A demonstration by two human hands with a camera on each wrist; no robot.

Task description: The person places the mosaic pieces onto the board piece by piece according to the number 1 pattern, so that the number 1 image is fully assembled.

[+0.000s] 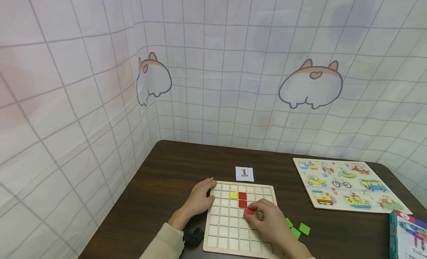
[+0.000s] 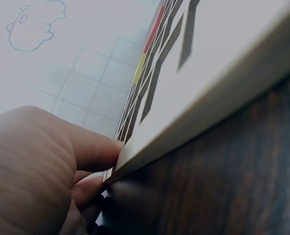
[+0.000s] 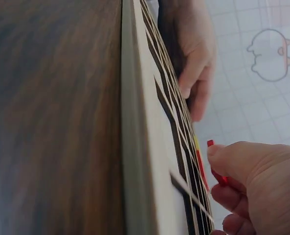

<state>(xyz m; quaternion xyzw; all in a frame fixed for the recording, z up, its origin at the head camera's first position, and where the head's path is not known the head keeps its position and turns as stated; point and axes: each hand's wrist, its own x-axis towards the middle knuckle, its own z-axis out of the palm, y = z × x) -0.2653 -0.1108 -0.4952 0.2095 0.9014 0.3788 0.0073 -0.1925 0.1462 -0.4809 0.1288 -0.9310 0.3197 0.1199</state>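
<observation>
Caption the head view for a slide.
The right hand pinches a red tile over the gridded board while the left hand touches its edge.

I see soft, even light on the backdrop (image 1: 213, 84) beyond the table's far edge; both wrist views look hazy, the board (image 2: 208, 105) blurred up close.

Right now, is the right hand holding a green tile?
No, the right hand pinches a red tile.

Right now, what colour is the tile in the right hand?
The tile is red, clearest in the head view.
</observation>
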